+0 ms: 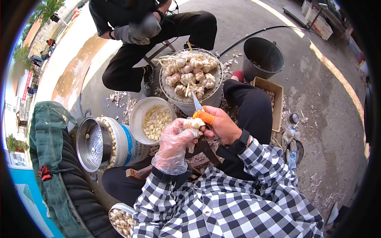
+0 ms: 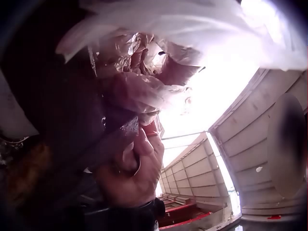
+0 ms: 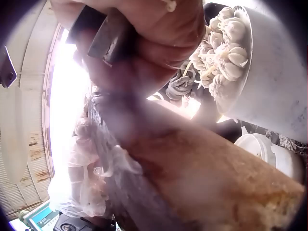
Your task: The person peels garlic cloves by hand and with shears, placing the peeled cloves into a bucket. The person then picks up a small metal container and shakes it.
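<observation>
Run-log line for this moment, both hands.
left hand: plastic-gloved, holds garlic | right hand: grips knife | garlic bulbs: heaped ahead of hands | peeled cloves: in white tub

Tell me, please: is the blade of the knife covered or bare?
Bare. In the head view, the blade juts out beyond the right hand, and no cover shows on its visible part.

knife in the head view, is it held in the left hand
No, the knife is in the right hand, while the gloved left hand holds garlic.
</observation>
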{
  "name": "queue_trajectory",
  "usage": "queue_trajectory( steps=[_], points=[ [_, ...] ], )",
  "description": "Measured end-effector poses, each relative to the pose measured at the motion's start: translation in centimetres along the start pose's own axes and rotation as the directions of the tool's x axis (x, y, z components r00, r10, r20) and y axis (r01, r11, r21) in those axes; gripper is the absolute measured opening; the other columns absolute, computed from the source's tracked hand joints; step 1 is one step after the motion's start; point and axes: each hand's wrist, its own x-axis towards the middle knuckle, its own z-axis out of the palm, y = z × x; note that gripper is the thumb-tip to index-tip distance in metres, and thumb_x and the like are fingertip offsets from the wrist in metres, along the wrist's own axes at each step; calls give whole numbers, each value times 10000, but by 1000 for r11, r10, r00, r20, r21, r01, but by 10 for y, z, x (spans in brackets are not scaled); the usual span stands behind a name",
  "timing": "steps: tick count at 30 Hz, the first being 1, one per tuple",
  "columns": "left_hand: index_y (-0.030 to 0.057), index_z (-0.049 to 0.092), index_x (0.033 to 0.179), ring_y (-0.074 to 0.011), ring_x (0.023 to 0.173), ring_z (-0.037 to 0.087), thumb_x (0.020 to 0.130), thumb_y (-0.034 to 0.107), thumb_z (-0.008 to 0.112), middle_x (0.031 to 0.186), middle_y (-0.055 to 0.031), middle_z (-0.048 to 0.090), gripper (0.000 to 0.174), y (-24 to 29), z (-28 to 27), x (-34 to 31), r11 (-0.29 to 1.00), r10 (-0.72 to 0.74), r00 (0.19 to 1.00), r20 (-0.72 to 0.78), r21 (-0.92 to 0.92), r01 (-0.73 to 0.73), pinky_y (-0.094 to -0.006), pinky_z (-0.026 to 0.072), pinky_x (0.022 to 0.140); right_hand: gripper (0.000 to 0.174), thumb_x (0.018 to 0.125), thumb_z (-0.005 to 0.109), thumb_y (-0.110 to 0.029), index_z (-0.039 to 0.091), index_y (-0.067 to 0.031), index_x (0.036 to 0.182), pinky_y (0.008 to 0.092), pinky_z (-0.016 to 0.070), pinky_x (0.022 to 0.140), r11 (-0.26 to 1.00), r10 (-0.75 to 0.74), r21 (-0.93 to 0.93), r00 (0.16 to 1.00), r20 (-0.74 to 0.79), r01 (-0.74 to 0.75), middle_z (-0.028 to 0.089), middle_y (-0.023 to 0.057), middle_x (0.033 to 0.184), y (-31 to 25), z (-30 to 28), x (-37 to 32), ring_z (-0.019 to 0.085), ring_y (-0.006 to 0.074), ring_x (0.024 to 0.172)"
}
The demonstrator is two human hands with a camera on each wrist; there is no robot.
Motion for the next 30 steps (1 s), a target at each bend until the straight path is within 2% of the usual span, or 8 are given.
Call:
queue_trajectory(
  steps=[10,13,15,19,21,23,25,30],
  points=[
    [2,582,1107,-112,743,619,830,26,673,950,-65,668,292,10,4,-6,991,103,992,77,-89,-96,-229,494,624,175,1028,445,-214,517,-86,1123,193,327,396,975,65,205,991,118,-88,533,-9,715,-5,-5,-6,419,31,449],
    [-13,570,1170,-118,824,643,809,31,711,1012,-85,662,390,16,17,-13,993,122,992,43,-2,-122,-233,509,675,174,1026,448,-207,525,-83,1120,193,336,400,983,50,171,996,67,-61,546,-3,720,-4,4,-9,431,34,451],
    [-24,573,1200,-117,895,640,801,42,737,1064,-100,656,436,9,18,-10,921,266,964,17,291,-259,-241,516,738,168,1020,464,-203,546,-75,1091,196,343,399,988,-2,154,998,55,-6,559,1,707,-2,6,-8,449,37,455],
    [-1,627,1164,-88,779,639,818,16,715,966,-78,677,358,-5,23,-9,829,458,889,8,358,-430,-211,501,680,166,1013,479,-202,562,-62,1048,193,348,406,995,-55,78,998,-5,55,561,-1,684,-4,10,-13,458,44,452],
    [-7,663,1073,-112,840,646,814,18,720,999,-83,678,266,-14,20,-4,888,430,901,-47,202,-413,-230,509,744,165,1007,488,-201,565,-56,1028,191,365,426,973,-156,-185,985,-80,139,559,-3,663,2,7,-11,470,57,452],
    [-18,661,1020,-162,928,648,804,45,733,1055,-123,677,236,-13,17,-4,786,534,843,-58,402,-470,-282,516,809,155,1001,491,-184,562,-51,1039,210,415,494,967,-187,-201,972,-145,156,571,9,709,0,5,-14,508,80,511],
    [-16,660,1008,-178,915,655,791,53,738,1041,-132,678,240,-9,15,-3,692,601,799,2,499,-521,-291,517,805,144,1003,483,-150,559,-46,1065,255,464,597,829,-486,197,849,-205,523,589,32,788,-5,-1,-14,555,106,624],
    [-6,648,1037,-146,895,631,777,23,729,1012,-110,670,273,-7,23,-10,609,578,810,103,606,-511,-285,506,816,164,991,522,-111,559,-46,1137,270,491,722,718,-605,323,783,-147,616,624,48,902,-11,21,-25,573,121,724]
  ],
)
